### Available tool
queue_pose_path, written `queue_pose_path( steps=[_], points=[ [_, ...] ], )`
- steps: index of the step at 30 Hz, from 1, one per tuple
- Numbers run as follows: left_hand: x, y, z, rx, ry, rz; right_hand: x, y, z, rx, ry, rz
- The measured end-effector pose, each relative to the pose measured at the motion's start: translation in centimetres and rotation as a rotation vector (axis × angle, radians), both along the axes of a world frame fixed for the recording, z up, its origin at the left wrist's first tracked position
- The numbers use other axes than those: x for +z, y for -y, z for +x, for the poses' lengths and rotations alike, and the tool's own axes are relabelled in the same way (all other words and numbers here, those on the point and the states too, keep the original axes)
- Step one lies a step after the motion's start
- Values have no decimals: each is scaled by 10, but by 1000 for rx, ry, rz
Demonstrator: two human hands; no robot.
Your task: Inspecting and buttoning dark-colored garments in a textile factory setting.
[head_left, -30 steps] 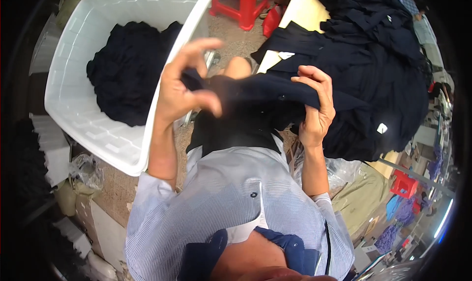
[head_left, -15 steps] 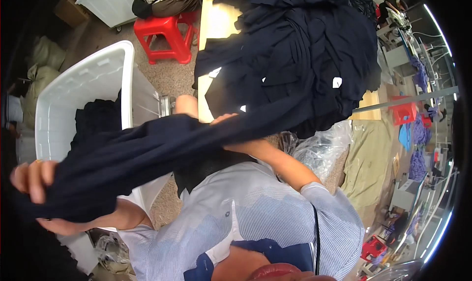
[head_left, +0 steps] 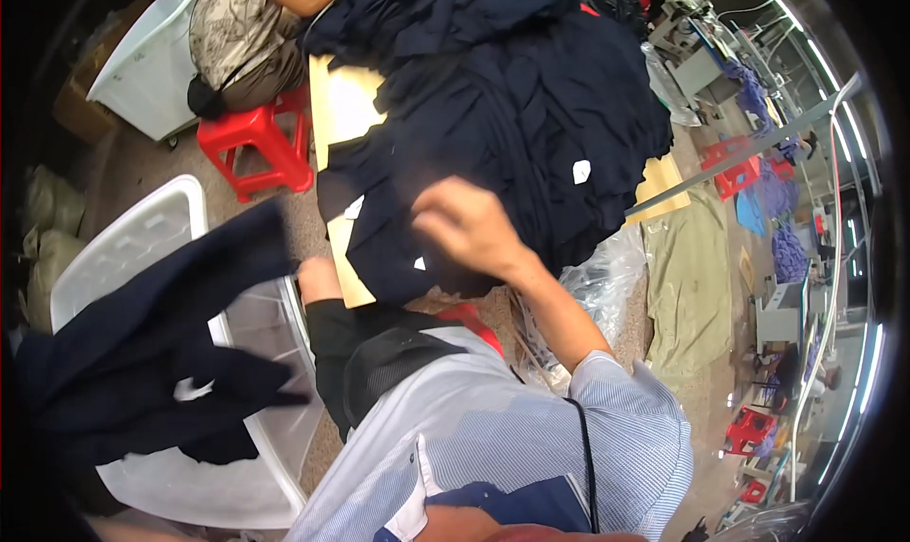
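Head view: my right hand (head_left: 464, 229) on the dark garment pile (head_left: 502, 115).
Its fingers curl, pinching fabric; a dark garment (head_left: 161, 343) hangs over the white bin (head_left: 142, 234), hiding my left hand.

Red stool (head_left: 256, 144) — bare concrete floor (head_left: 142, 167)

Red stool (head_left: 258, 148) (person seated)

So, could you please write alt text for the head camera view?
The person's right hand reaches onto a pile of dark navy garments on a table, while another dark garment hangs over a white plastic bin at their left.
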State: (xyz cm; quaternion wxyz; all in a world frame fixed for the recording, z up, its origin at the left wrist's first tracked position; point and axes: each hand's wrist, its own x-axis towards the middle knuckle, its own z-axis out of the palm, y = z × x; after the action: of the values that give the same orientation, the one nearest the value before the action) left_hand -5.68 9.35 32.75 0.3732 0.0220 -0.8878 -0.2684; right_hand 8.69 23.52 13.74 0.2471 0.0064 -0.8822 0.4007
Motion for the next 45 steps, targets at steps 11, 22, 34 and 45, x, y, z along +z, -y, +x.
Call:
queue_pose_path(
  steps=[11, 22, 34, 45],
  points=[
    [-184, 610, 23, -417, 902, -427, 31, -232, -9, -1072, 152, 692],
    [-143, 312, 43, -663, 391, -322, 36, -293, -3, -962, -464, -68],
    [-250, 66, 17, -1327, 1140, 1801, 6, 46, -57, 229, -200, -167],
    [-300, 56, 6, -1167, 1156, 1589, -11, -23, 30, -445, -108, 348]
  ],
)
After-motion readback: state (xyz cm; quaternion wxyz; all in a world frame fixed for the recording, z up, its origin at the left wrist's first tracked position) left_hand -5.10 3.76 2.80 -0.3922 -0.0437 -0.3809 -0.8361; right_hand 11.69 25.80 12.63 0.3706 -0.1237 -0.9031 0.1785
